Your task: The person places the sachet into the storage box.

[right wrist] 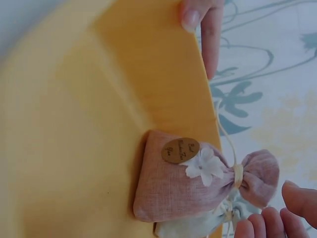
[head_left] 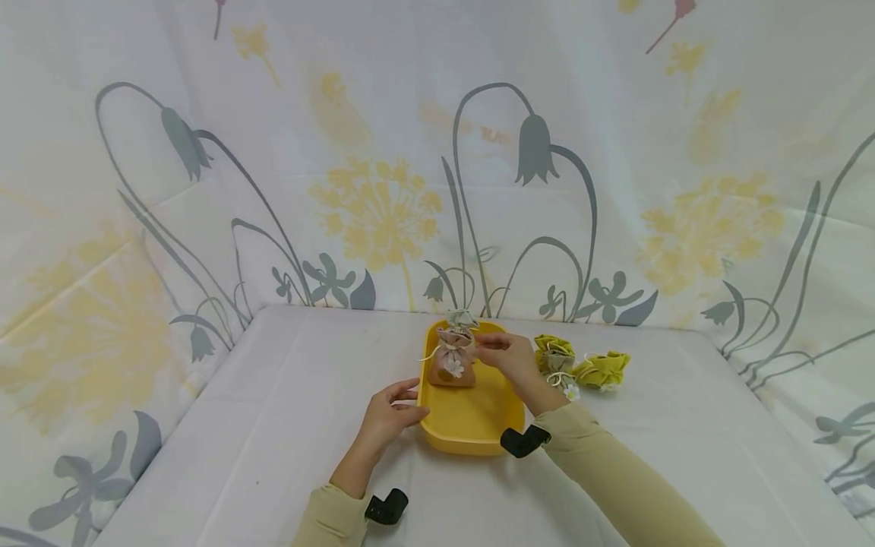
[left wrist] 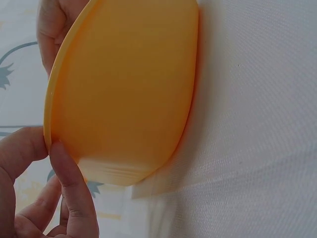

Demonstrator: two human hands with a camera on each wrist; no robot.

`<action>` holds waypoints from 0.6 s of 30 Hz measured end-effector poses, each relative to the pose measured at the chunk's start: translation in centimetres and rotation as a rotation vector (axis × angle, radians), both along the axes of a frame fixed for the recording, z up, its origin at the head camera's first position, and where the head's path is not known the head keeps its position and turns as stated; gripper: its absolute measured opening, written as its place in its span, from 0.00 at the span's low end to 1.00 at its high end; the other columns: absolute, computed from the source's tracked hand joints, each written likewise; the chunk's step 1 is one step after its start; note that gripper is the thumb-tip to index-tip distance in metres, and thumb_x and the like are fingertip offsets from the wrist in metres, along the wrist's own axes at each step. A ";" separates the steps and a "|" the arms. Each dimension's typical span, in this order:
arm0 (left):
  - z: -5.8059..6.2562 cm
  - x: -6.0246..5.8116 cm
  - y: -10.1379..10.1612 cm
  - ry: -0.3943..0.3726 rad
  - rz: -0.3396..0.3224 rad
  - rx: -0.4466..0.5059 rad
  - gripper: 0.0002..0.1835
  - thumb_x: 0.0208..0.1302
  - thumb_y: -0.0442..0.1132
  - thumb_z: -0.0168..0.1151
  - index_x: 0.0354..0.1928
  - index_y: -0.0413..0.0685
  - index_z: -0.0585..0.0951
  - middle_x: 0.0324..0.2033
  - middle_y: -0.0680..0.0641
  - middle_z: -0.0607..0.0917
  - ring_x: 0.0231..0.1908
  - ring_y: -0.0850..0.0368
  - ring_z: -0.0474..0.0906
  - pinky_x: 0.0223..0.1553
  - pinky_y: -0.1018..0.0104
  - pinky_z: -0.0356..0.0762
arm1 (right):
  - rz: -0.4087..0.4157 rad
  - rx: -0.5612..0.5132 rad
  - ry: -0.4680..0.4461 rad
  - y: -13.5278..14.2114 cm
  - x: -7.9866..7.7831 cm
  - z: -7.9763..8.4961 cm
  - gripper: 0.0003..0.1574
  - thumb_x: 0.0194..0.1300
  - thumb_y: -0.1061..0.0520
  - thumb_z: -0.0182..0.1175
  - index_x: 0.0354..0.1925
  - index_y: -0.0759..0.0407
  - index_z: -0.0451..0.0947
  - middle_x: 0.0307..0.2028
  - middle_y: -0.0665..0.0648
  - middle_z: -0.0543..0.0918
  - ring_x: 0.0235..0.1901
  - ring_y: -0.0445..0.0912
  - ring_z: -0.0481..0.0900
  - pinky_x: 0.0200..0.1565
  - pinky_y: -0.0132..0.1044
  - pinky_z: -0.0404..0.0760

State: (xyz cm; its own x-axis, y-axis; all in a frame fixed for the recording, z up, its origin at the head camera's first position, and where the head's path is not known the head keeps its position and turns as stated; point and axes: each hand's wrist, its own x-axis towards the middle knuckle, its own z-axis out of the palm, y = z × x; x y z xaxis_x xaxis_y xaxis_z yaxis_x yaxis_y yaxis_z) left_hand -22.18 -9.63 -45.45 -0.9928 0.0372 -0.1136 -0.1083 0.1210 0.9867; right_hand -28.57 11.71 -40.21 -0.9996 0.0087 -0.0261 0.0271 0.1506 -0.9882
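A yellow plastic tub point(head_left: 472, 414) stands on the white table. My left hand point(head_left: 392, 414) pinches its left rim, thumb on one side of the wall point(left wrist: 124, 89) and a finger on the other. Inside the tub, a pink drawstring pouch point(right wrist: 183, 178) with a white flower and an oval tag leans against the wall. Behind it a pale green pouch point(right wrist: 190, 224) shows only in part. Beside these pouches' tied tops is my right hand point(head_left: 509, 355), over the tub's right side, thumb apart from the fingers point(right wrist: 272, 223) and nothing visible between them.
Right of the tub lie a grey-green pouch point(head_left: 560, 365) with a white flower and a yellow-green pouch point(head_left: 603, 370). Another yellow-green gathered top point(head_left: 552, 346) shows behind. A flower-printed cloth point(head_left: 383, 228) hangs behind the white table point(head_left: 307, 380).
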 end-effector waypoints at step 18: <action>-0.1 0.0 0.0 0.001 -0.001 0.011 0.29 0.52 0.31 0.68 0.59 0.38 0.74 0.44 0.41 0.77 0.38 0.55 0.78 0.37 0.64 0.81 | 0.008 0.048 -0.023 1.8 3.8 0.5 0.19 0.56 0.62 0.66 0.47 0.67 0.79 0.37 0.57 0.84 0.39 0.46 0.81 0.47 0.41 0.79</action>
